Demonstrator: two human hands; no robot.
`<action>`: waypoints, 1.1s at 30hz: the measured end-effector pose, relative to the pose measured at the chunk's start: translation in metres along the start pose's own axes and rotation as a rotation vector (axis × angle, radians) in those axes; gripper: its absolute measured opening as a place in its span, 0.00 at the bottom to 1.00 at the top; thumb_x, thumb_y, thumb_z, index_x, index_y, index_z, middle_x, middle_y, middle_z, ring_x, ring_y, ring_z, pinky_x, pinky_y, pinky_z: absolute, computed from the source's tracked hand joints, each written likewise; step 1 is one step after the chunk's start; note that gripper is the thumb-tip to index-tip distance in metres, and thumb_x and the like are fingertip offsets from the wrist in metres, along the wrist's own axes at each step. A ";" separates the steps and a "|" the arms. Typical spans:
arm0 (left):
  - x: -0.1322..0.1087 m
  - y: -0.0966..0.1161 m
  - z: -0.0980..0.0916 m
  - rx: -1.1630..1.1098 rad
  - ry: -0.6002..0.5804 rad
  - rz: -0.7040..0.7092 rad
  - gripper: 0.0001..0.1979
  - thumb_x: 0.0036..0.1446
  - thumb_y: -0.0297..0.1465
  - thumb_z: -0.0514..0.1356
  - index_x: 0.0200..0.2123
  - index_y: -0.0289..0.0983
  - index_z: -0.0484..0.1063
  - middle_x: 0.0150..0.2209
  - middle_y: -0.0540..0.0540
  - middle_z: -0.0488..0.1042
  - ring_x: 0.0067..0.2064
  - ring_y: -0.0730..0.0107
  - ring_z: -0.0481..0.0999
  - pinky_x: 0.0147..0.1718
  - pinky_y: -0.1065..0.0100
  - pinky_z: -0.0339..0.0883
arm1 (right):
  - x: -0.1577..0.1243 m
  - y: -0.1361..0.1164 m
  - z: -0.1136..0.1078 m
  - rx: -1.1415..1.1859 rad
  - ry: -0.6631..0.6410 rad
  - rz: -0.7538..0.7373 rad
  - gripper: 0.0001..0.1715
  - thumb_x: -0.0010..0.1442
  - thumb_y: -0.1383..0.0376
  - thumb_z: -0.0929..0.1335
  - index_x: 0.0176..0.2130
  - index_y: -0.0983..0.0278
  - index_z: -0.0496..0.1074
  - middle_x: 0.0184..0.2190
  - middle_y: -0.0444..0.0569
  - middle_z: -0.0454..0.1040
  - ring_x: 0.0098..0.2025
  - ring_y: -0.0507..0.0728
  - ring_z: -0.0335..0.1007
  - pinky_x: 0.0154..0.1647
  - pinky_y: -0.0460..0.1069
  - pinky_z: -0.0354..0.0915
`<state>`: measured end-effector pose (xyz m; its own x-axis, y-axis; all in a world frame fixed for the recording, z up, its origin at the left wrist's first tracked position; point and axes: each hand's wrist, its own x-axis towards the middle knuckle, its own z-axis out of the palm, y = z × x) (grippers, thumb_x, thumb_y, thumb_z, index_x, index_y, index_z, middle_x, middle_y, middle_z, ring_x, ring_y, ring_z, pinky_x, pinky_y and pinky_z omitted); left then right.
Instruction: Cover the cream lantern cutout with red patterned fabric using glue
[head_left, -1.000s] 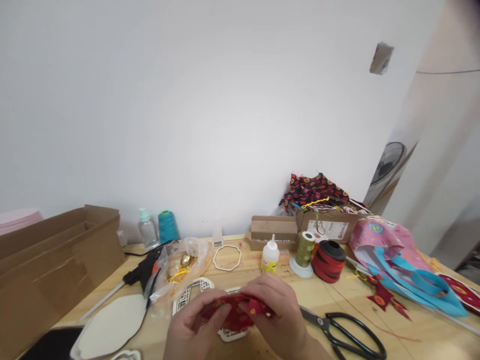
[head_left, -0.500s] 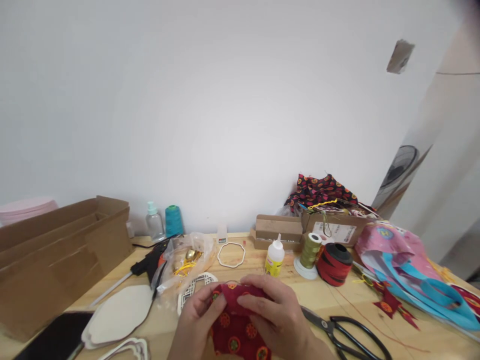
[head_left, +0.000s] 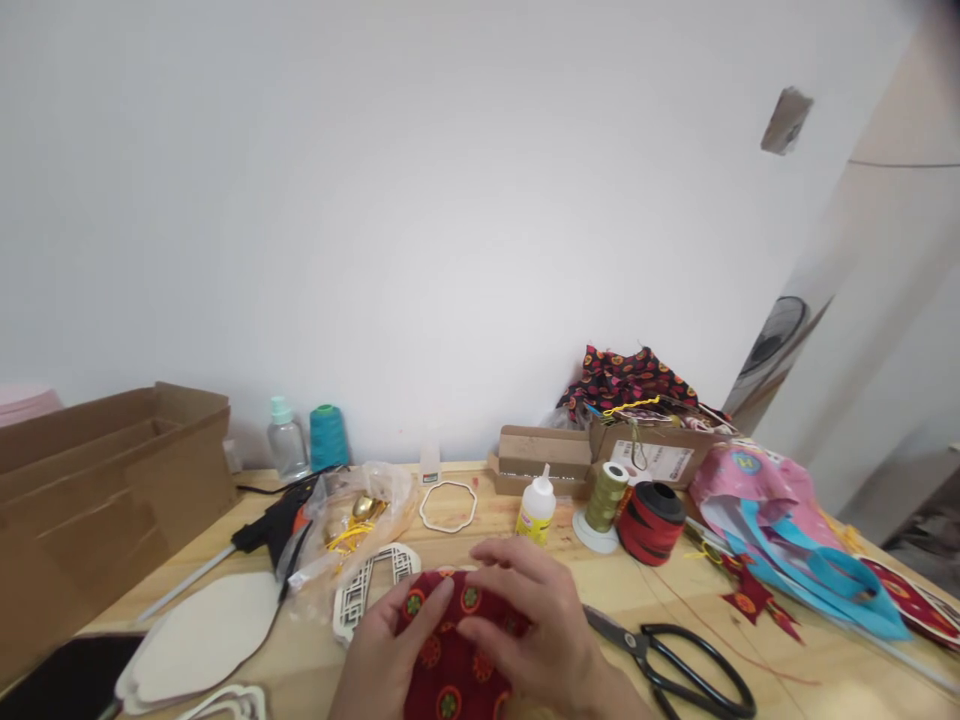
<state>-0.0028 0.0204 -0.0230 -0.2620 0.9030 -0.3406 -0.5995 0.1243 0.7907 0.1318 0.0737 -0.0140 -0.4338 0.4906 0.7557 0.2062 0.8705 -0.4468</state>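
A dark red cloth (head_left: 442, 675) printed with round orange and green motifs is between my hands at the bottom middle. My left hand (head_left: 386, 655) grips its left edge, thumb on the front and fingers behind. On the other side, my right hand (head_left: 544, 630) holds the upper right part, with bent fingers over the top and the thumb against the front. Whatever lies behind the cloth is hidden. Black-handled scissors (head_left: 641, 645) lie just right of my right hand. A white lattice-cut frame (head_left: 352, 605) lies beyond my left hand.
Behind my hands stand a glue bottle (head_left: 535, 508), a green thread spool (head_left: 606, 498) and a red thread cone (head_left: 651, 525). Cardboard boxes (head_left: 105, 520) line the left, near a glue gun (head_left: 277, 530) and white panels (head_left: 202, 635). Pink and blue fabric (head_left: 787, 540) covers the right.
The cloth's top edge has turned toward me, showing more printed motifs along it. My right fingers have lifted and spread slightly. The whole view has shifted a little, so things sit further left.
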 end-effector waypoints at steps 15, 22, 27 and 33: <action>0.003 0.015 -0.013 0.285 0.106 0.291 0.12 0.30 0.34 0.68 0.25 0.39 0.78 0.25 0.53 0.80 0.27 0.69 0.77 0.27 0.76 0.72 | 0.001 0.061 -0.006 -0.155 0.099 0.530 0.22 0.51 0.65 0.65 0.47 0.63 0.61 0.40 0.52 0.72 0.42 0.61 0.67 0.42 0.56 0.63; 0.008 0.014 -0.019 0.291 0.104 0.352 0.10 0.33 0.34 0.68 0.25 0.40 0.78 0.27 0.53 0.80 0.29 0.68 0.77 0.29 0.75 0.72 | 0.004 0.016 -0.020 0.068 0.058 0.343 0.25 0.59 0.62 0.59 0.56 0.58 0.51 0.53 0.49 0.60 0.55 0.57 0.54 0.53 0.51 0.54; 0.016 0.008 -0.023 0.139 0.095 0.229 0.13 0.35 0.34 0.67 0.29 0.37 0.77 0.26 0.50 0.80 0.28 0.64 0.77 0.29 0.67 0.73 | 0.007 0.015 -0.020 0.300 0.032 0.682 0.21 0.55 0.62 0.61 0.49 0.63 0.56 0.37 0.50 0.71 0.32 0.57 0.70 0.31 0.49 0.68; 0.012 0.012 -0.018 0.105 0.094 0.203 0.14 0.37 0.33 0.66 0.32 0.36 0.76 0.27 0.49 0.80 0.30 0.63 0.77 0.30 0.66 0.73 | 0.015 0.007 -0.037 0.184 0.178 0.580 0.18 0.40 0.63 0.73 0.34 0.63 0.72 0.33 0.48 0.74 0.32 0.57 0.70 0.31 0.47 0.67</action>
<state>-0.0263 0.0254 -0.0269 -0.4413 0.8720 -0.2117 -0.4469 -0.0090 0.8946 0.1594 0.0885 0.0126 -0.1412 0.8931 0.4270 0.2032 0.4483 -0.8705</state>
